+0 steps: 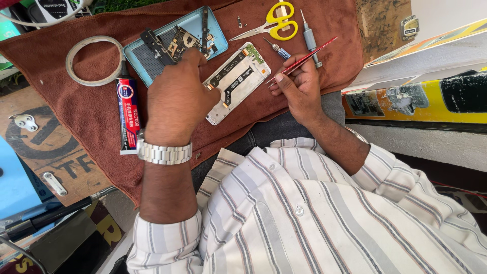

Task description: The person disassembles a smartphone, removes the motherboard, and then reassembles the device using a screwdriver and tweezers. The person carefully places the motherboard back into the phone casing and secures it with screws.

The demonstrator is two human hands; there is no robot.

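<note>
Shirt: striped, grey/white w/ buttons (pixel 297 210), fills bottom of view, nearest the camera; sleeves rolled up both forearms.
Watch: silver metal-link wristwatch (pixel 163 152) on left wrist.
Left hand: (pixel 177 101) back of hand up, reaching fwd to the tray; fingertips curl down onto the small circuit-board parts (pixel 178 41) at tray centre. Fingers bunched close, but the grip is hidden under the hand, so can't tell if anything is pinched.
Right hand: (pixel 299 86) thumb + fingers pinched narrow round red tweezers (pixel 303 60); tips point left-down, ending just beside the phone frame's right edge.
Phone frame: opened phone chassis (pixel 237 82), white/silver, lies tilted on the cloth betw. both hands, inner side up, black flex strips along its middle.
Glue tube: black/red/blue adhesive tube (pixel 129 114), lying lengthwise on cloth, just left of left hand, nozzle toward the tape roll.
Cloth: brown towel (pixel 91 109) under everything, spread over lap + board.
Tray: light-blue phone back cover used as tray (pixel 147 63), holds loose boards and black bracket pieces.
Tape: pale thin roll (pixel 94 60), left of tray, touching glue nozzle.
Far edge: yellow-handled scissors (pixel 273 24), grey precision screwdriver (pixel 309 38), small blue-tipped driver (pixel 277 49), all near tweezers' upper end.
</note>
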